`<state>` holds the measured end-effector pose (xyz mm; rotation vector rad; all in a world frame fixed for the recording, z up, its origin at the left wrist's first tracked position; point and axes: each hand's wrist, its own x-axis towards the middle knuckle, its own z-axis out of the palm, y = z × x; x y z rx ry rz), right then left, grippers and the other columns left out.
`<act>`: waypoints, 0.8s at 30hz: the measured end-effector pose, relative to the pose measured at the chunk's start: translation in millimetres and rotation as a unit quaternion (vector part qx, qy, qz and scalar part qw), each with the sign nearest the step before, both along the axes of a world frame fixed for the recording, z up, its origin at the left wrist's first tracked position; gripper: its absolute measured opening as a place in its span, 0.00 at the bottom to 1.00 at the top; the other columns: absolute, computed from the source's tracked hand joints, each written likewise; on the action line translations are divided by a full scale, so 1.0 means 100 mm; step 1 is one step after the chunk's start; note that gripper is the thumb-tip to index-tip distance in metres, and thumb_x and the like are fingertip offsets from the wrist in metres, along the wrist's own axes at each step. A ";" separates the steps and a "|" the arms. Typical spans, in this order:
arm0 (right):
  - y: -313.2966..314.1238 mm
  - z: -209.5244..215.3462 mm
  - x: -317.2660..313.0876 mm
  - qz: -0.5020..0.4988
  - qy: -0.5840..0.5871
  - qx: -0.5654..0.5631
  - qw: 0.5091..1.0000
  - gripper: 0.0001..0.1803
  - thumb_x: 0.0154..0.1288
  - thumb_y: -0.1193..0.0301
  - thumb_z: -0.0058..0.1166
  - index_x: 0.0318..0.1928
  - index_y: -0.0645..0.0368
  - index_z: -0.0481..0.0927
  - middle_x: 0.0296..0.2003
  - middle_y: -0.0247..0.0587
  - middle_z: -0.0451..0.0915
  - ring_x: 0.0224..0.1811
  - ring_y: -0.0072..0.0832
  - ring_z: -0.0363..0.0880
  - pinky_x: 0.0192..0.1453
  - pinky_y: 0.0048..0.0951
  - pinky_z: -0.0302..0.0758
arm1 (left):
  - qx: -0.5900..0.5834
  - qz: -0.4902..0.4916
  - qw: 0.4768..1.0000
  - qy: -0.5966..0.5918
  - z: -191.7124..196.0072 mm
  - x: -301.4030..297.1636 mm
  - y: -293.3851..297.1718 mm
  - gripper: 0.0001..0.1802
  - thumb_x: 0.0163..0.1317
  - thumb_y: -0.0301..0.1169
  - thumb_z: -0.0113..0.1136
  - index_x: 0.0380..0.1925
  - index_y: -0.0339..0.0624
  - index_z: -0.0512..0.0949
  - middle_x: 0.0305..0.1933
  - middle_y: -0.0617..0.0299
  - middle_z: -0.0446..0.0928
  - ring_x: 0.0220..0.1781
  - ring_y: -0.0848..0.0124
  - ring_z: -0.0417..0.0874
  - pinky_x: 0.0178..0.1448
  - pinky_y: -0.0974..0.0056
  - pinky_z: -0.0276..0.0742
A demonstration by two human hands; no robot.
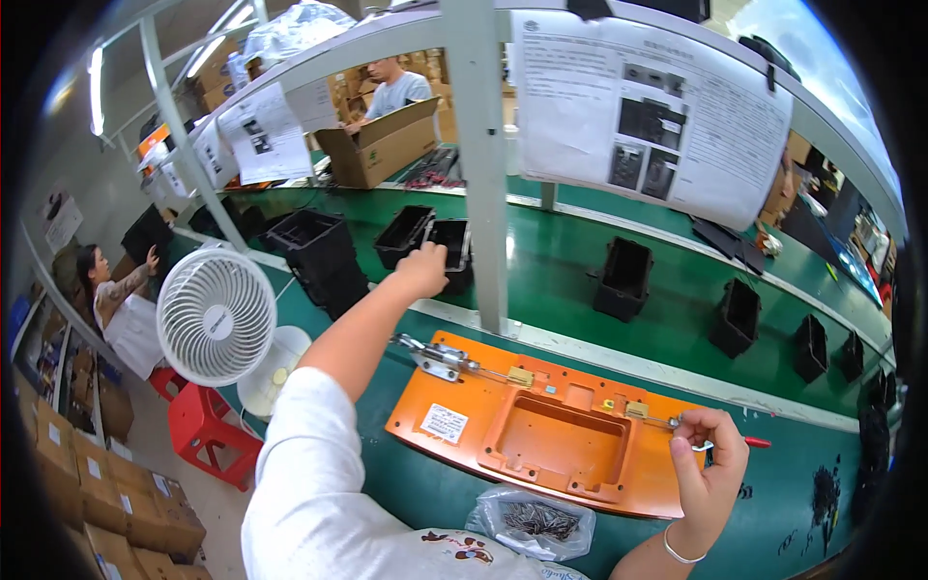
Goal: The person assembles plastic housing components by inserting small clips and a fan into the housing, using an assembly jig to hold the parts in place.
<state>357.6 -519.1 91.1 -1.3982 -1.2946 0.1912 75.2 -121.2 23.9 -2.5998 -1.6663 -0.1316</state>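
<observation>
My left hand (422, 271) reaches across to the far side and is closed on the near rim of a black plastic box (454, 253); its fingertips are partly hidden. Another black box (400, 237) stands right beside it. Before me lies an orange fixture plate (561, 449) with a rectangular recess. A metal toggle clamp (440, 360) is mounted at its left end. At its right end my right hand (710, 464) is closed, thumb and fingers curled round a clamp lever with a red handle (757, 442).
Black boxes (623, 278) stand spaced along the green conveyor (561, 290) behind a white rail. A frame post (476, 164) rises between my arms. Near my body sits a plastic bag of screws (539, 520). At left are a white fan (217, 311) and red stool (208, 425). Two people work beyond.
</observation>
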 end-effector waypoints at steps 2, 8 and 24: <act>0.00 -0.01 0.00 0.007 -0.017 -0.016 1.000 0.14 0.50 0.77 0.62 0.39 0.68 0.77 0.28 0.41 0.76 0.30 0.26 0.75 0.35 0.23 0.73 | -0.071 -0.014 0.992 0.103 -0.25 -0.01 0.21 0.30 0.56 0.41 0.66 0.57 0.44 0.69 0.62 0.52 0.68 0.63 0.46 0.70 0.62 0.42 0.70; -0.02 0.01 0.00 0.003 -0.067 -0.063 0.996 0.16 0.48 0.76 0.62 0.40 0.68 0.77 0.29 0.42 0.76 0.30 0.27 0.75 0.36 0.24 0.73 | 0.055 -0.073 0.986 0.137 -0.25 0.02 0.25 0.13 0.60 0.41 0.61 0.39 0.46 0.81 0.37 0.57 0.83 0.51 0.55 0.79 0.69 0.41 0.58; 0.04 -0.06 -0.04 0.034 -0.123 -0.081 0.989 0.20 0.48 0.73 0.66 0.42 0.67 0.77 0.30 0.44 0.77 0.30 0.31 0.75 0.35 0.27 0.73 | 0.391 -0.203 0.878 -0.187 1.98 -0.89 -0.75 0.08 0.58 0.32 0.62 0.33 0.38 0.78 0.33 0.49 0.79 0.35 0.49 0.81 0.38 0.52 0.76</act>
